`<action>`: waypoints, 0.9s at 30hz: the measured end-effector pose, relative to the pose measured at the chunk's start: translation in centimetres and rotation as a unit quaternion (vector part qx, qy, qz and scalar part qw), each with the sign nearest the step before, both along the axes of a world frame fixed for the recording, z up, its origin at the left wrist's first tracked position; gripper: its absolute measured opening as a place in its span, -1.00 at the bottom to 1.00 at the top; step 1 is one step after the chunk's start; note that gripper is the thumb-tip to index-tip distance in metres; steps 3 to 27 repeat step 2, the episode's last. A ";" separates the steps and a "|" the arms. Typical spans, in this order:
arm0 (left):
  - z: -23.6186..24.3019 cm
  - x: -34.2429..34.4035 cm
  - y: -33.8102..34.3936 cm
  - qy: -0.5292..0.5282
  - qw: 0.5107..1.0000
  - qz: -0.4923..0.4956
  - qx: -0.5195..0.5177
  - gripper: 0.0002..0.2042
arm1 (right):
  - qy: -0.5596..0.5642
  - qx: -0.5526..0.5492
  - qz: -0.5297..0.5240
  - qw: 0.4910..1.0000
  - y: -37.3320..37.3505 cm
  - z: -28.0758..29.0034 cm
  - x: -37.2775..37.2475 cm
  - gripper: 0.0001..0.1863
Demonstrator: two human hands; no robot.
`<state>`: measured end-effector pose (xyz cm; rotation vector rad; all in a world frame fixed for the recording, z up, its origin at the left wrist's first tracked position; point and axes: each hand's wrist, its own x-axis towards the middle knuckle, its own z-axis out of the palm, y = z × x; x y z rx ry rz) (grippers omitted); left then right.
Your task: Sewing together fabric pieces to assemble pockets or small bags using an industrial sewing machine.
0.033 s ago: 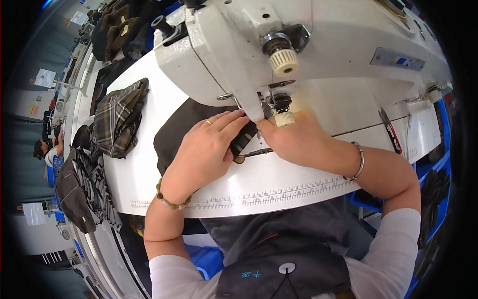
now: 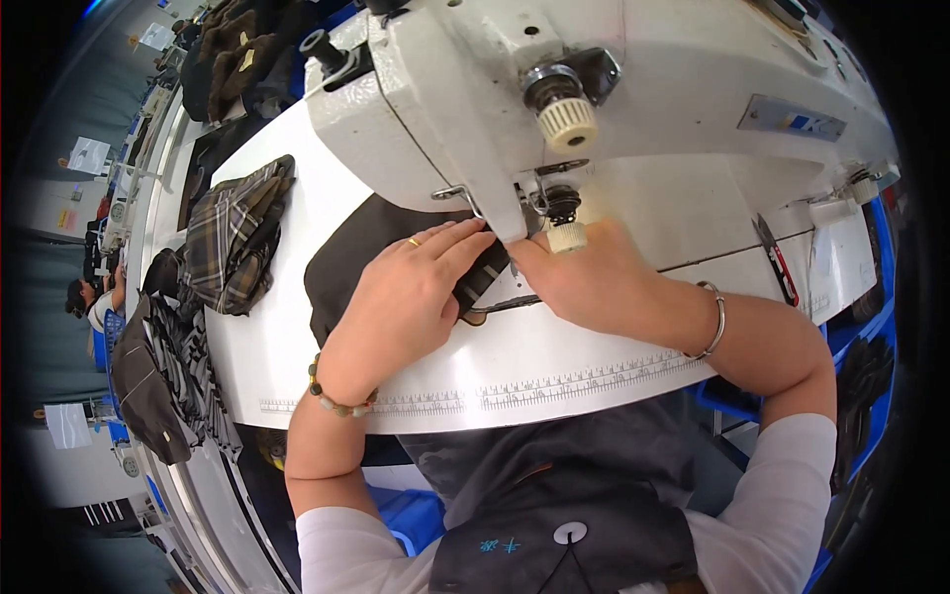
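Observation:
A dark brown fabric piece (image 2: 358,247) lies under the head of a white sewing machine (image 2: 465,119), its plaid edge (image 2: 485,277) showing between my hands. My left hand (image 2: 411,282) rests flat on the fabric, fingers stretched toward the needle area, a ring on one finger. My right hand (image 2: 584,272) is closed, its fingertips pinching the fabric's edge beside the needle area; a tension knob (image 2: 566,236) partly covers it. The machine head hides the needle and both hands' fingertips in part.
Folded plaid fabric (image 2: 237,238) lies on the white table (image 2: 396,408) at left, with more dark and striped pieces (image 2: 163,366) beyond its edge. Red-handled thread snips (image 2: 777,262) lie at right. A ruler strip (image 2: 584,381) follows the near edge. Another person (image 2: 99,302) sits far left.

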<state>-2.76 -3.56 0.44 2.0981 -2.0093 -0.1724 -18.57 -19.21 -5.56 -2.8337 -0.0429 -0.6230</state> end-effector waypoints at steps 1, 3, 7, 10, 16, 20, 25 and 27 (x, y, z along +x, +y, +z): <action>0.0 0.3 -0.1 0.004 0.999 0.005 0.036 -0.43 | 0.008 -0.006 -0.005 1.000 0.2 0.1 -0.2 -0.92; 0.2 0.9 -0.3 0.007 0.997 0.013 0.074 -0.41 | 0.009 -0.005 -0.004 1.000 0.2 0.0 0.0 -0.92; 0.2 0.9 -0.3 0.007 0.997 0.013 0.074 -0.41 | 0.009 -0.005 -0.004 1.000 0.2 0.0 0.0 -0.92; 0.2 0.9 -0.3 0.007 0.997 0.013 0.074 -0.41 | 0.009 -0.005 -0.004 1.000 0.2 0.0 0.0 -0.92; 0.2 0.9 -0.3 0.007 0.997 0.013 0.074 -0.41 | 0.009 -0.005 -0.004 1.000 0.2 0.0 0.0 -0.92; 0.2 0.9 -0.3 0.007 0.997 0.013 0.074 -0.41 | 0.009 -0.005 -0.004 1.000 0.2 0.0 0.0 -0.92; 0.2 0.9 -0.3 0.007 0.997 0.013 0.074 -0.41 | 0.009 -0.005 -0.004 1.000 0.2 0.0 0.0 -0.92; 0.2 0.9 -0.3 0.007 0.997 0.013 0.074 -0.41 | 0.009 -0.005 -0.004 1.000 0.2 0.0 0.0 -0.92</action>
